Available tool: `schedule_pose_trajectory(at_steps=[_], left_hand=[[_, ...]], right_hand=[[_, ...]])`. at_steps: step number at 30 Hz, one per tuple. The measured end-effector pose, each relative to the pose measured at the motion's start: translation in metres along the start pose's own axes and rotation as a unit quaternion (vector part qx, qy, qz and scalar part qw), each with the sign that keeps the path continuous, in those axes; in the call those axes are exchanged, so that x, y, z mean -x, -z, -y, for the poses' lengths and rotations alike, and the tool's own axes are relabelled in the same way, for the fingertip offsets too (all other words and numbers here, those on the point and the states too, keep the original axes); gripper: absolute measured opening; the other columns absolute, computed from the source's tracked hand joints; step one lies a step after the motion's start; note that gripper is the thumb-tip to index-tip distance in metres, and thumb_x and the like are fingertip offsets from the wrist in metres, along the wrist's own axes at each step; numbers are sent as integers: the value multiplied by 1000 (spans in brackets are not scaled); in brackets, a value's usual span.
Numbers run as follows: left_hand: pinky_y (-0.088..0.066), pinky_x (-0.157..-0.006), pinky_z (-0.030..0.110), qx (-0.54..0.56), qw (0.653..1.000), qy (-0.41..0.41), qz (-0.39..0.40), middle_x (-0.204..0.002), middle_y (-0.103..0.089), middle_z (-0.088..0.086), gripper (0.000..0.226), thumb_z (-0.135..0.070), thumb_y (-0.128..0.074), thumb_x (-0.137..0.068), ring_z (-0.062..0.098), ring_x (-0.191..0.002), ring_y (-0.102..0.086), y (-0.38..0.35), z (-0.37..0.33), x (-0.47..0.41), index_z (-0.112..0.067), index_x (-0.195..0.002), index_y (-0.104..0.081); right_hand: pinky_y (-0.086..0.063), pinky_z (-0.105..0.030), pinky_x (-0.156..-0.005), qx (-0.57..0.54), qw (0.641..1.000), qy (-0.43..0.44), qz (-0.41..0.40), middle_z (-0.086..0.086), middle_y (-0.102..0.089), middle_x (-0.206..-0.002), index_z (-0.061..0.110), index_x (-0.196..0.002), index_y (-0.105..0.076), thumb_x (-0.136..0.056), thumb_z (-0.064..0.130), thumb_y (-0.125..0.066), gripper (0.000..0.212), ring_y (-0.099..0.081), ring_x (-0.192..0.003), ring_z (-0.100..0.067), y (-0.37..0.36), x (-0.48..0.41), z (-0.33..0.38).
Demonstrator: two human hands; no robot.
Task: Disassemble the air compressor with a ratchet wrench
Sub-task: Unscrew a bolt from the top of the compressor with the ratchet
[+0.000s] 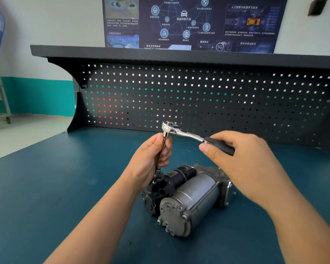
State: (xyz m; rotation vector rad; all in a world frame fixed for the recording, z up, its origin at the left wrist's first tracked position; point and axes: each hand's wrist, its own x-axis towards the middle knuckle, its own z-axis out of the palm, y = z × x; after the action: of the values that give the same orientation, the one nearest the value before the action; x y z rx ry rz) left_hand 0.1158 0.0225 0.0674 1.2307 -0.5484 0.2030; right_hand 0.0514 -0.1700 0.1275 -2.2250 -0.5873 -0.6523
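grey-and-black air compressor (187, 199) lying on the surface (65, 187). chrome ratchet wrench (181, 131) above it, extension (164, 139) near upright, down to its black end.

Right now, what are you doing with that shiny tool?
A person is working on an air compressor that lies on the blue workbench. Their right hand grips the black handle of the ratchet wrench. Their left hand holds the long extension bar, which reaches down to the compressor's dark part.
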Motion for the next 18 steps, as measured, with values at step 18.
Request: schedule_pose_trajectory(at_steps=[18], left_hand=[[-16, -41, 16, -12, 1000, 14, 10, -51, -24, -9, 35, -39, -39, -88, 6, -44, -17, -2, 3, -2, -26, -59, -54]], right_hand=[[-50, -26, -63, -107, 962, 16, 249, 1, -67, -83, 33, -102, -63, -75, 61, -50, 41, -59, -64, -10, 16, 4, 20]])
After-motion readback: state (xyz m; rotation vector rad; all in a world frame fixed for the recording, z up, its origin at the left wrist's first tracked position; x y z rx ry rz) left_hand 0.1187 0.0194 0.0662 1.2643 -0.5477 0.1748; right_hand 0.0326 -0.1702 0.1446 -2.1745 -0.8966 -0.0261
